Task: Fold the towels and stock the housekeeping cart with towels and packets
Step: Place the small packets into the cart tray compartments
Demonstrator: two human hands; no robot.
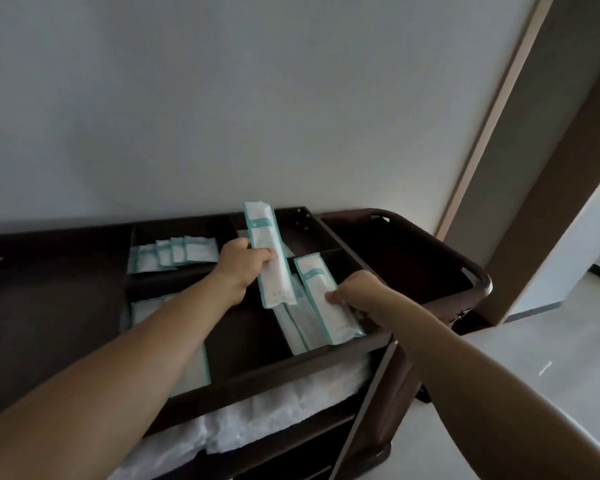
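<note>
- Long packet pinched mid-length by left hand, raised over the cart tray's middle; long axis near-to-far, far end tipped up.
- Second packet gripped by right hand, resting on other packets by the near right corner, same axis.
- Step, I judge: stocking packets. Next: lay both flat, aligned.
- Towels lie on the shelf below.

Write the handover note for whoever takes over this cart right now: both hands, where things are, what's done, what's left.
Left hand grips a long packet, raised above the cart.
Right hand grips a second long packet, low over the loose packets in the front right compartment.
Done: small packets lined up in the rear compartment, white towels on the shelf below.
To do: set both held packets down.
</note>
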